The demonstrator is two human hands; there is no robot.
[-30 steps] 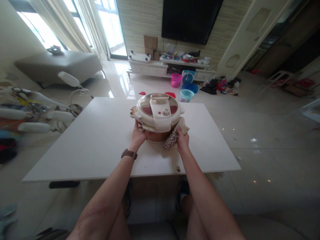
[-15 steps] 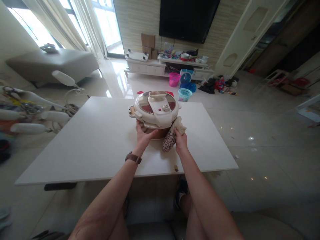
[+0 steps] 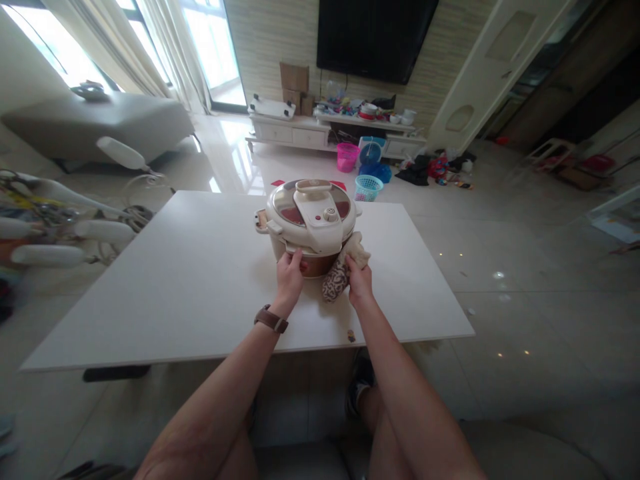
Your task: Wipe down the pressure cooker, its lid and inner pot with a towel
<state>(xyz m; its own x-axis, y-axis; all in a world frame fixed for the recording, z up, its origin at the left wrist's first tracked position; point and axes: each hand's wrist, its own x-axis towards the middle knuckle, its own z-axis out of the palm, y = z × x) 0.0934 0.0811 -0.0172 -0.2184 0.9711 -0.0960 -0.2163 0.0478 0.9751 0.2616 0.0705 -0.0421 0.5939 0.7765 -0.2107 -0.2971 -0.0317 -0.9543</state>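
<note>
A cream and brown electric pressure cooker (image 3: pixel 315 217) stands on the white table (image 3: pixel 210 287), its lid on, with a dial and a red button on the top panel. My left hand (image 3: pixel 291 275), below a brown wristwatch, is closed against the cooker's front, just under the lid's front lip; whatever its fingers pinch is hidden. In my right hand (image 3: pixel 359 283) is a bunched cloth (image 3: pixel 336 280), brown-patterned on one part and cream on the other. The cloth lies against the cooker's right front side. A small brown object (image 3: pixel 351 336) rests near the table's front edge.
White-shaded lamp arms (image 3: pixel 120 153) stick out left of the table. Beyond it are a turquoise basket (image 3: pixel 369 189), a pink basket (image 3: pixel 347 158) and a cluttered TV cabinet (image 3: pixel 300 137). Bags (image 3: pixel 417 172) lie on the floor at the back right.
My left hand has gone from spread at the cooker's left front to closed, a little farther right along its front. The right hand still holds the cloth in nearly the same place.
</note>
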